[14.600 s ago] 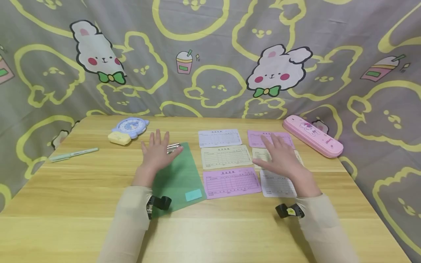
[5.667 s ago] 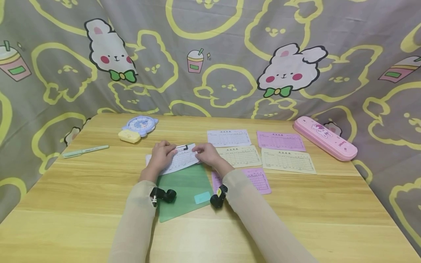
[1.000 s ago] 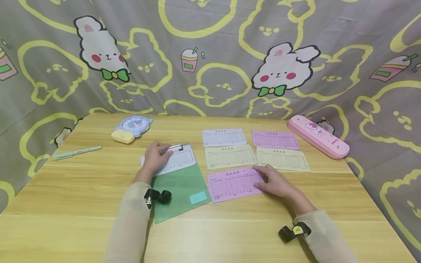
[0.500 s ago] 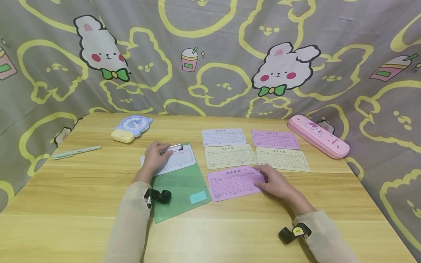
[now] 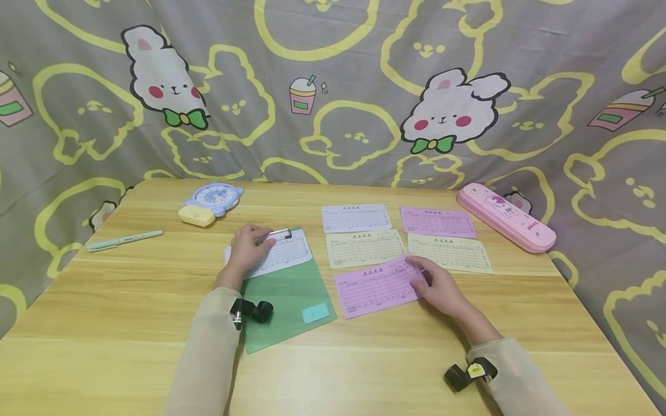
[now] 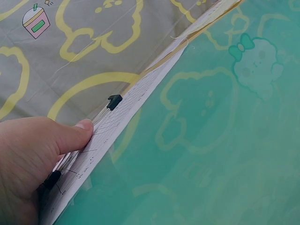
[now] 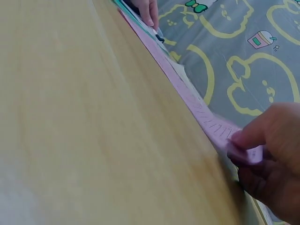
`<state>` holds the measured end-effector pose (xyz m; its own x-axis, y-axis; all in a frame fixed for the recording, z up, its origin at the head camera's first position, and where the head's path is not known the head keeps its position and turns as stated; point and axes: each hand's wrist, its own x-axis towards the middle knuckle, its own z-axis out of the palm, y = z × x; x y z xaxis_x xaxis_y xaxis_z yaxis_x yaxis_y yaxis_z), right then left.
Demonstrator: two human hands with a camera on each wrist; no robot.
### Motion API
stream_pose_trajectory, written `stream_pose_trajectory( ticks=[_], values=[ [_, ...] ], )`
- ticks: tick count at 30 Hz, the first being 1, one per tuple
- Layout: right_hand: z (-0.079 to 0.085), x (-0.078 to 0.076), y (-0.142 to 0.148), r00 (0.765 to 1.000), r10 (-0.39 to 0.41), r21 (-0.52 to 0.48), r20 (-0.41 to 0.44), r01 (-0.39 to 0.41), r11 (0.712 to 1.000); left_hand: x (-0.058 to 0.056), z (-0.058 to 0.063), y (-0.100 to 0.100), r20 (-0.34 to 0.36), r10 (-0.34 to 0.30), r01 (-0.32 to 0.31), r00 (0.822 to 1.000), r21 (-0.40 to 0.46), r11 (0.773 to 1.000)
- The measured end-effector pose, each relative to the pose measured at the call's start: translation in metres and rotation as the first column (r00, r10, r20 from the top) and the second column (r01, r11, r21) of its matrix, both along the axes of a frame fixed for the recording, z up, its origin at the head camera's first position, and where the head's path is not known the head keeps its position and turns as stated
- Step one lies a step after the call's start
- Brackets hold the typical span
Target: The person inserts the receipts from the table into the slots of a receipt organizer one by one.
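Note:
A green clipboard [image 5: 286, 300] lies on the table with a white printed slip [image 5: 283, 254] across its upper part, under the metal clip [image 5: 276, 234]. My left hand [image 5: 245, 252] grips the clip end; in the left wrist view its thumb [image 6: 75, 137] lies over the clip and the other fingers are hidden. With thumb and fingers, my right hand [image 5: 439, 289] pinches the right edge of a purple printed slip [image 5: 377, 289]. That edge is raised and bent in the right wrist view, where the right hand [image 7: 274, 159] holds it from both sides.
Behind lie a white slip [image 5: 356, 218], a second purple slip [image 5: 437, 222] and two cream slips, one in the middle [image 5: 364, 249], one to the right [image 5: 450, 254]. A pink pencil case [image 5: 506, 218], blue clock [image 5: 215, 197], yellow eraser-like block [image 5: 196, 215] and green pen [image 5: 125, 240] surround them.
A white slip went from the front right of the rows onto the clipboard under the clip. Just now my right hand has lifted the near purple slip's right edge; my left hand stays put.

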<state>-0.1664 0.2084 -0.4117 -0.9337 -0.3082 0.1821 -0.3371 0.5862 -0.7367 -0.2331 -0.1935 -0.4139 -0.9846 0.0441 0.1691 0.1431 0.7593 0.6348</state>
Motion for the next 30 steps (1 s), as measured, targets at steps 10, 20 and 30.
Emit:
stream_pose_trajectory(
  ticks=[10, 20, 30],
  values=[
    [0.027, 0.002, 0.004, 0.966, -0.014, -0.182, 0.259, 0.064, 0.981, -0.001, -0.001, 0.000, -0.001, 0.001, -0.001, 1.000, 0.009, 1.000],
    [0.060, -0.010, 0.012, 0.995, 0.074, -0.209, 0.068, -0.058, 0.976, -0.001, 0.000, -0.002, 0.002, 0.007, -0.007, 1.000, 0.004, 1.000],
    [0.059, -0.025, -0.024, 0.980, 0.142, -0.316, 0.142, -0.092, 0.944, -0.002, -0.003, -0.001, -0.003, 0.000, 0.000, 1.000, -0.005, 1.000]
  ],
)
